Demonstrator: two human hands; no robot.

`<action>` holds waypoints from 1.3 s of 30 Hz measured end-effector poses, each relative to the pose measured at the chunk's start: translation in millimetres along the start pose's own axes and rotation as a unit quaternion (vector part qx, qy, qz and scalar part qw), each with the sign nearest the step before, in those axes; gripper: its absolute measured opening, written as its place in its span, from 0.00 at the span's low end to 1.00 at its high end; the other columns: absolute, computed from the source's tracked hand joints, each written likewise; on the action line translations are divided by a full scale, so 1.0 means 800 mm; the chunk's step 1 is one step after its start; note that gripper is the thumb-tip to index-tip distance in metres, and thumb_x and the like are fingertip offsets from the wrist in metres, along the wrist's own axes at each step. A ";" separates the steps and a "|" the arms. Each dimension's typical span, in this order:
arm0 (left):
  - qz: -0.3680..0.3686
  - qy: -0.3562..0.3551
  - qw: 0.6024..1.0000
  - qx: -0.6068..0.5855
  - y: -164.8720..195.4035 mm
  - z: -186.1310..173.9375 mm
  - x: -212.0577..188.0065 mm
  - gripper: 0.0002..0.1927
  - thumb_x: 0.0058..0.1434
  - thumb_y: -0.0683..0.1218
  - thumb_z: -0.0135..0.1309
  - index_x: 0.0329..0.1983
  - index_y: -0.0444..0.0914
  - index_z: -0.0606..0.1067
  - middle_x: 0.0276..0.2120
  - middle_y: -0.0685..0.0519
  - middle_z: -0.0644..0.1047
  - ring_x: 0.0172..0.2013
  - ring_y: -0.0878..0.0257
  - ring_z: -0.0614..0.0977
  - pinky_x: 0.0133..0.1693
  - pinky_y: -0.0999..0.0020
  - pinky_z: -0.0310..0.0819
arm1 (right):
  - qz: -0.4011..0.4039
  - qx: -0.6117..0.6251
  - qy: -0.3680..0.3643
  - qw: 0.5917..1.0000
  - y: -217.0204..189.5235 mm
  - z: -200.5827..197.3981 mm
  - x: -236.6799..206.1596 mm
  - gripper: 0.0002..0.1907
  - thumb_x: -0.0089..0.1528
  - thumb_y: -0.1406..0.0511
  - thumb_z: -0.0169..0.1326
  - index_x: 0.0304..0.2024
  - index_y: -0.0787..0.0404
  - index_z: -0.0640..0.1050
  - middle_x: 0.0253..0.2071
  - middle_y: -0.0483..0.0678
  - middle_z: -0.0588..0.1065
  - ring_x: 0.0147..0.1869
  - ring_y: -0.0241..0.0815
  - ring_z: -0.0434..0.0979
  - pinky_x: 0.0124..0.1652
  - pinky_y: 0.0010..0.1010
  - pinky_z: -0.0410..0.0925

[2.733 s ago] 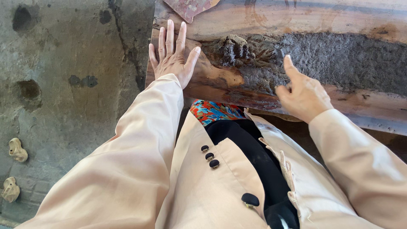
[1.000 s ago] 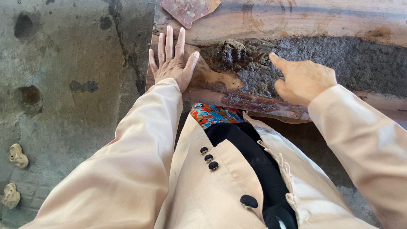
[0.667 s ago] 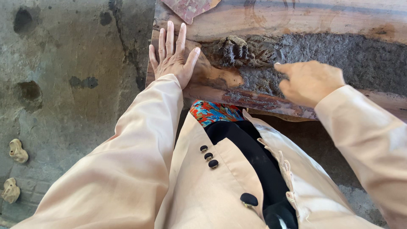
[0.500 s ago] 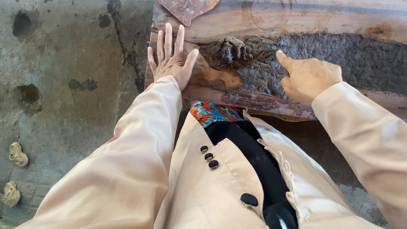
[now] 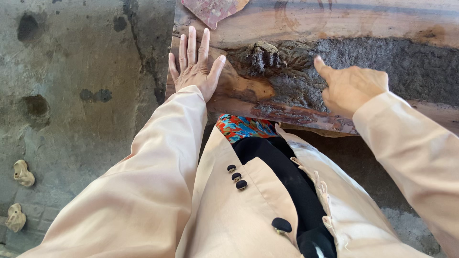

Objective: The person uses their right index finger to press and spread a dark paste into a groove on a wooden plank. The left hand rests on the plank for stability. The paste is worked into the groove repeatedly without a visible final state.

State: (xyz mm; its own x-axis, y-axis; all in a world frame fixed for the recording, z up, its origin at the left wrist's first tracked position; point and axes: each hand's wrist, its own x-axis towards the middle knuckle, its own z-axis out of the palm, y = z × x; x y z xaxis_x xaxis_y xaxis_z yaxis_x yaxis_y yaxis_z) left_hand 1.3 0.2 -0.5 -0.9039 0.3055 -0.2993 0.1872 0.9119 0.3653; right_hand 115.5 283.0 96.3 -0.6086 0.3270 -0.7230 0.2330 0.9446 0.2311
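A rough wooden slab [image 5: 334,19] lies across the top of the head view, with a long band of dark grey gritty paste [image 5: 382,67] spread in its hollow. My left hand [image 5: 193,67] lies flat and open on the slab's left end, fingers spread. My right hand [image 5: 351,88] hovers over the paste with the index finger stretched out, its tip touching the grey mass, the other fingers curled. A raised, ridged lump of the paste [image 5: 263,55] sits between both hands.
A reddish flat stone shard [image 5: 213,9] rests on the slab's far left corner. The stained concrete floor [image 5: 81,86] lies to the left, with two small pale lumps [image 5: 21,174] near its lower edge. My beige jacket fills the foreground.
My right hand has moved from the slab's near edge up onto the grey paste and now points its index finger into it. The left hand has stayed flat in place.
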 end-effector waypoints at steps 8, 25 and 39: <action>0.001 0.011 1.000 0.002 0.001 0.000 0.000 0.39 0.71 0.70 0.36 0.81 0.61 0.41 0.80 0.61 0.35 0.79 0.62 0.35 0.73 0.47 0.20 | -0.019 0.097 0.071 0.993 0.029 0.004 0.007 0.35 0.65 0.57 0.47 0.75 0.29 0.59 0.56 0.51 0.79 0.58 0.58 0.78 0.57 0.51 0.70; 0.000 0.004 1.000 -0.001 -0.002 0.001 0.001 0.39 0.71 0.69 0.37 0.81 0.60 0.41 0.80 0.61 0.34 0.79 0.61 0.34 0.73 0.46 0.20 | 0.001 0.174 0.063 0.983 0.021 0.020 0.022 0.41 0.65 0.53 0.48 0.80 0.38 0.52 0.59 0.54 0.77 0.61 0.58 0.77 0.61 0.50 0.67; -0.004 -0.002 1.000 0.000 -0.001 -0.001 0.001 0.39 0.71 0.70 0.35 0.81 0.61 0.41 0.80 0.62 0.33 0.79 0.62 0.34 0.73 0.46 0.19 | 0.007 0.122 0.042 0.992 0.007 0.022 0.010 0.39 0.67 0.56 0.45 0.81 0.36 0.53 0.53 0.57 0.80 0.56 0.60 0.80 0.57 0.50 0.71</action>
State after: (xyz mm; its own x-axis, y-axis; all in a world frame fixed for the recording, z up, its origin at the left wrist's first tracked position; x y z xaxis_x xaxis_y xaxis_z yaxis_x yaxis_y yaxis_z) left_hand -0.2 0.0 -0.3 -0.9039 0.2997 -0.3053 0.1805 0.9141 0.3630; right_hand 125.3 290.3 79.9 -0.6624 0.3510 -0.6618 0.4125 0.9083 0.0688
